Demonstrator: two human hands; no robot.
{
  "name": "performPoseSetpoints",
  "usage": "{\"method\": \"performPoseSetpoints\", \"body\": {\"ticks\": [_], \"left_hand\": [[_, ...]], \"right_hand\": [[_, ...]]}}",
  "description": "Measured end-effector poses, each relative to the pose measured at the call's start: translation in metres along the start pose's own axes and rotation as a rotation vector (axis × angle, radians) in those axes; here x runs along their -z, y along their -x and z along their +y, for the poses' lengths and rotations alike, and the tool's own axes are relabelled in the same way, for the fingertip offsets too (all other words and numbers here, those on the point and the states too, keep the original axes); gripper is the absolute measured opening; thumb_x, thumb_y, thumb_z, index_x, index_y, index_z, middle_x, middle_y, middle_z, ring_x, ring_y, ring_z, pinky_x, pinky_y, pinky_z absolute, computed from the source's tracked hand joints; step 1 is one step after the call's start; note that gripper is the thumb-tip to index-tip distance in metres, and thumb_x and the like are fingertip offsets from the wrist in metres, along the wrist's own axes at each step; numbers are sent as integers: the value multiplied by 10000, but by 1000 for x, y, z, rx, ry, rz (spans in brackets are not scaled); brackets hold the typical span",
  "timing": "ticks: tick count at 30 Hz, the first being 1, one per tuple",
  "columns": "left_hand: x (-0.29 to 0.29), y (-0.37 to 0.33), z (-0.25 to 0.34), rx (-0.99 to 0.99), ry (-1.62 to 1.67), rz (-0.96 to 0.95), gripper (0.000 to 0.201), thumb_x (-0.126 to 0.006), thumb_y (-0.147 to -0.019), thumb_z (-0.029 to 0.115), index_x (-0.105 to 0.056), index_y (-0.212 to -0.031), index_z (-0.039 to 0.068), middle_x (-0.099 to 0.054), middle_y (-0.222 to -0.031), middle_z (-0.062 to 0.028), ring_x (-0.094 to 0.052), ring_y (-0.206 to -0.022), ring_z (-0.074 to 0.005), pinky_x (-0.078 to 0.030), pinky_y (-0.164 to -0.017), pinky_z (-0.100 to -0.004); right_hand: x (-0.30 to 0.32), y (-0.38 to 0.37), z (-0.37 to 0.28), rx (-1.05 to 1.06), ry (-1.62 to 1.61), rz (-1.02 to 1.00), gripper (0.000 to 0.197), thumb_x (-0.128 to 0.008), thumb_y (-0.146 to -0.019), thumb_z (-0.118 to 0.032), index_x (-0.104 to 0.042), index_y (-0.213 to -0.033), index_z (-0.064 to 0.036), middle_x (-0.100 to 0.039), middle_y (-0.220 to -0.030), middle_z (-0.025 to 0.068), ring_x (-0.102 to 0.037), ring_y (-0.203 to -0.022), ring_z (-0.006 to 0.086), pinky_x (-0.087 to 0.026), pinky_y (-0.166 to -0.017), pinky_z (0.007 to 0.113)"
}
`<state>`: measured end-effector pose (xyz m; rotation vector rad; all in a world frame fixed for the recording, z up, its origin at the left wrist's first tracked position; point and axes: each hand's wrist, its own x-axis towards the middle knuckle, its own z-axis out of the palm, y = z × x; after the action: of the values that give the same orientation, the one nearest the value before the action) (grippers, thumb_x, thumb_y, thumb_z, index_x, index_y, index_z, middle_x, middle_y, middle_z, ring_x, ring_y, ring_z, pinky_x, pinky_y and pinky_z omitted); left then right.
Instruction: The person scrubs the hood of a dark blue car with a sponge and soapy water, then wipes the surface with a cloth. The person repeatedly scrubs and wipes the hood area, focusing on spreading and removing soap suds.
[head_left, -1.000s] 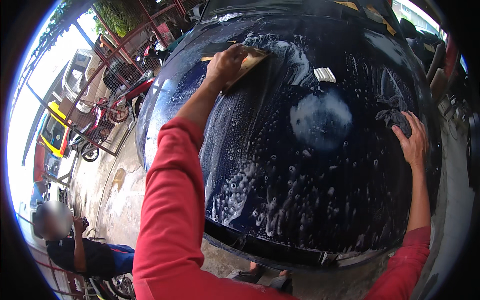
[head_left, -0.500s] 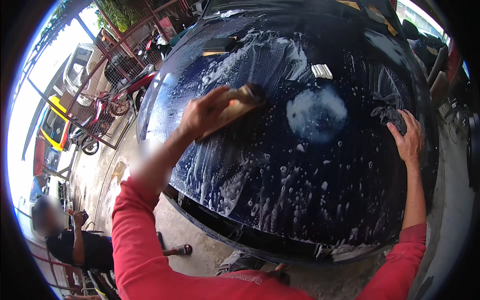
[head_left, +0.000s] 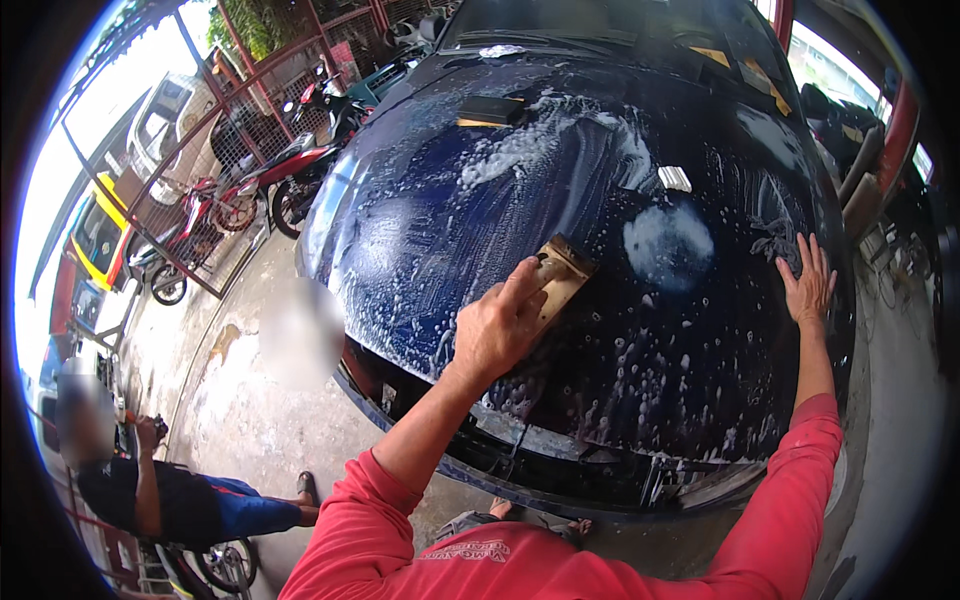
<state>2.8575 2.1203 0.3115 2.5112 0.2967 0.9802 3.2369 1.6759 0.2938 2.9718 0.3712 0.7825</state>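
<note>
My left hand [head_left: 495, 330] grips a long tan sanding block [head_left: 562, 284] from above, pressed to the wet dark-blue car hood [head_left: 500, 240] near its middle. Thumb and fingers wrap its near part, and its far end shows a dark patch. Toward the hood's right side my right hand [head_left: 808, 285] rests with its fingers spread. Against its fingertips lies a crumpled dark-grey cloth [head_left: 772, 238], partly blurred into the suds. White foam streaks and drops cover much of the hood, and a round pale patch [head_left: 668, 248] sits right of the block.
A black block [head_left: 490, 109] and a small white ribbed piece [head_left: 674, 179] lie on the hood. Tan pieces [head_left: 765, 85] rest near the windshield. At left stand a red motorcycle [head_left: 290, 165], a mesh fence, and a person [head_left: 180, 500] in dark clothes. Below the hood's front edge is a dark opening.
My left hand has swept the sanding block from the hood's left side to the right and nearer me. My right hand's fingers have spread, off most of the cloth. The view has shifted.
</note>
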Motion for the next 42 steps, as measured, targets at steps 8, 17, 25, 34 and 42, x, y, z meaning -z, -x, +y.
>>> {"method": "performPoseSetpoints", "body": {"ticks": [8,17,25,34,42], "left_hand": [[-13,8,13,267,6,6,417,-660,-1054,355,-620,-1431,181,-781,-988,-198,-760,-860,-435,-606,-746,-554],[-70,-78,32,199,311,-179,547,-651,-1005,362,-604,-1424,13,-695,-1317,-286,-666,-1237,-483,-552,-1015,-551],[82,7,-159,151,5,0,748,-751,-1017,472,-579,-1531,-44,-665,-1445,-296,-631,-1357,-446,-488,-1171,-470],[162,24,-326,49,-29,-95,737,-621,-1078,551,-540,-1598,36,-644,-1462,-239,-603,-1359,-429,-467,-1157,-491],[142,53,-352,-117,118,167,743,-698,-1011,582,-631,-1480,10,-645,-1471,-230,-574,-1432,-418,-399,-1256,-525]], "right_hand": [[-14,-15,-32,75,-22,359,969,-669,-1044,-545,-144,-1784,-204,-154,-1855,76,-233,-1678,373,-271,-1284,697],[105,68,-330,304,-1402,-384,781,-595,-1053,-667,-656,-1491,-23,-716,-1398,270,-714,-1255,404,-537,-1061,480],[111,77,-385,-7,-1610,-524,399,-655,-1088,-259,-617,-1448,-92,-610,-944,13,-686,-665,113,-600,-604,306],[161,202,-381,-15,-1317,-341,446,-647,-1106,-348,-679,-1407,-21,-624,-776,12,-532,-522,80,-451,-514,280],[119,91,-401,5,-987,-202,380,-582,-1141,-366,-736,-1215,-27,-484,-687,6,-441,-450,91,-360,-456,309]]}}
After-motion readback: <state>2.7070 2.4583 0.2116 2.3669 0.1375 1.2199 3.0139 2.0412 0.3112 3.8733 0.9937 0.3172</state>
